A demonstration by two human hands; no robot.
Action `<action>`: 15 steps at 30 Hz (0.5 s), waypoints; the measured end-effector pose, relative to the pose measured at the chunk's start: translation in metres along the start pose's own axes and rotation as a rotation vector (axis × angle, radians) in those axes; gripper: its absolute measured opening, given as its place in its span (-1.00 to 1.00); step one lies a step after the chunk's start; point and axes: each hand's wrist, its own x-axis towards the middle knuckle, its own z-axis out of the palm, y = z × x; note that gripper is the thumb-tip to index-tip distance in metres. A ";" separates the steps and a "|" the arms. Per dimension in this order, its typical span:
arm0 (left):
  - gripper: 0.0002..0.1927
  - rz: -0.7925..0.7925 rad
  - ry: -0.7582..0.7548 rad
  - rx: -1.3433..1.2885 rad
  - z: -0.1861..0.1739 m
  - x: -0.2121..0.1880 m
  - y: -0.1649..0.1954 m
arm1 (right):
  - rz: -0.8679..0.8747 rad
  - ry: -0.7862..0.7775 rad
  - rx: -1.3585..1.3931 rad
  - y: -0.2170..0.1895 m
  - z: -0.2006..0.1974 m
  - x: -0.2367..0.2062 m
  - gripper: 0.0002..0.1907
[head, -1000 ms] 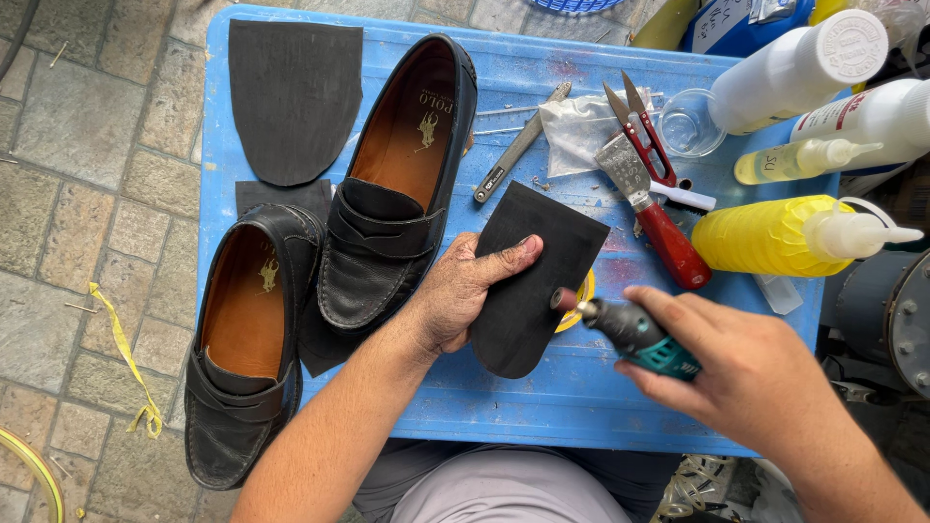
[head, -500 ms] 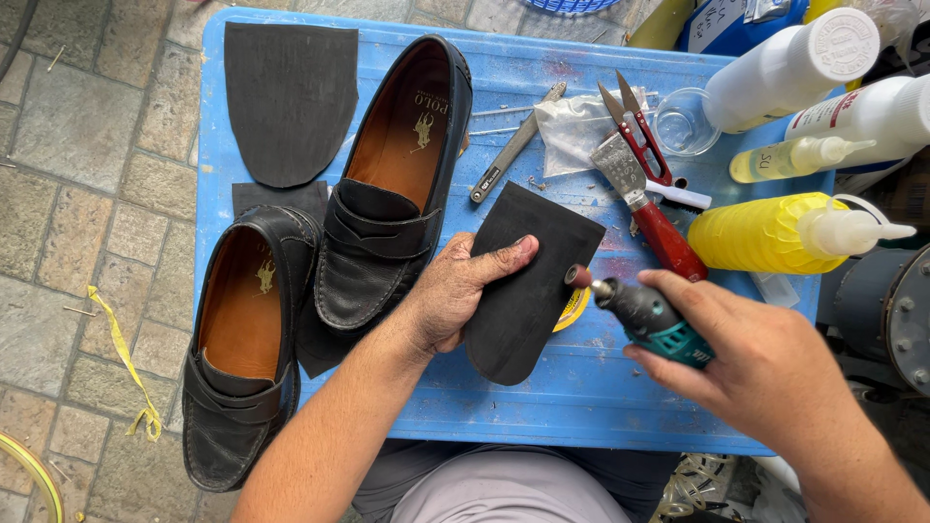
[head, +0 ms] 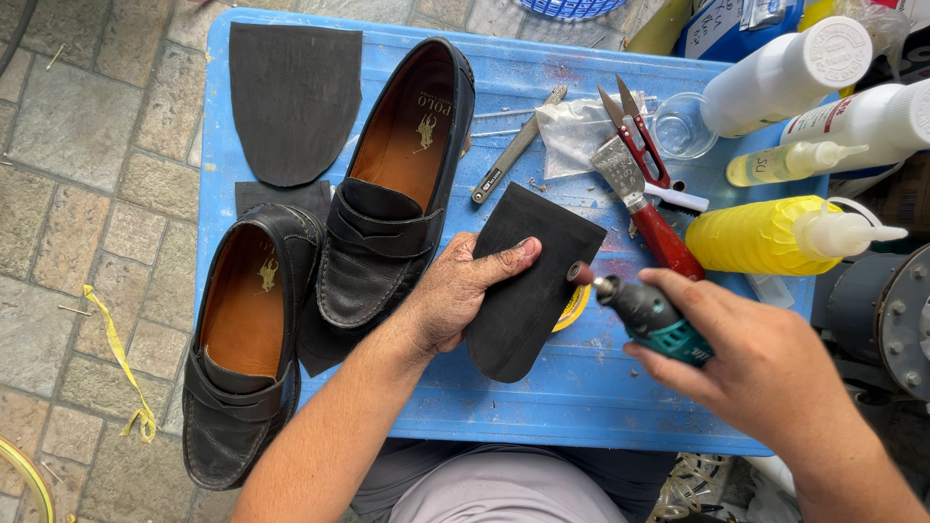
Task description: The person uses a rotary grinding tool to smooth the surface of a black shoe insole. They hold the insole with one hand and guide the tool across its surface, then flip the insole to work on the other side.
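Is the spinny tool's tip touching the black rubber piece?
Cannot tell. In the head view the rotary tool tip sits right at the rubber sole piece's edge.

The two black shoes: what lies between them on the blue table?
In the head view, a flat black rubber piece lies between the left shoe and the right shoe, partly under both.
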 end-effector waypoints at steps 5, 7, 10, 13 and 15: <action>-0.46 0.025 -0.116 -0.033 -0.005 0.000 0.000 | -0.105 -0.079 0.075 -0.002 0.008 -0.001 -0.27; -0.45 0.030 -0.167 -0.058 -0.006 -0.002 -0.001 | -0.035 -0.018 0.054 0.003 0.003 0.000 -0.28; -0.47 0.033 -0.156 -0.025 -0.004 -0.001 0.000 | 0.030 0.049 0.000 0.009 0.000 0.002 -0.28; -0.47 -0.005 -0.141 -0.048 -0.004 -0.002 0.001 | 0.010 0.045 -0.003 0.009 0.003 0.002 -0.26; -0.47 0.022 -0.178 -0.064 -0.004 -0.001 0.002 | -0.004 -0.011 0.025 0.007 0.005 0.001 -0.24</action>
